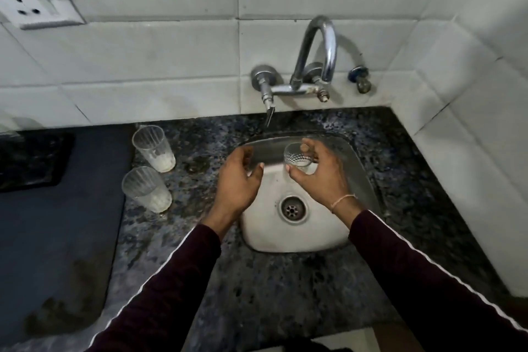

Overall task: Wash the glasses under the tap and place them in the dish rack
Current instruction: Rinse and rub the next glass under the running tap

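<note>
A: Right hand (320, 174) holds 1 short patterned glass (297, 155) over the sink (285, 234), thumb below, fingers curled over the far rim. Left hand (238, 180) hovers just beside it, fingers loosely bent, gripping nothing.

B: Water running?

A: Cannot tell; no stream shows at the tap (314, 66) (spout sits above and behind the glass).

B: So the step is getting it rinsed. Advice?

A: Bring the mouth under the spout, steady the base with the free hand, turn it so water reaches the patterned wall. Wet glass slips, so keep it low over the basin.

B: The others?

A: 2 tall ribbed glasses (154, 148) (147, 188) stand on the counter (285, 294) left of the sink, white residue inside. No dish rack that I can make out.
</note>
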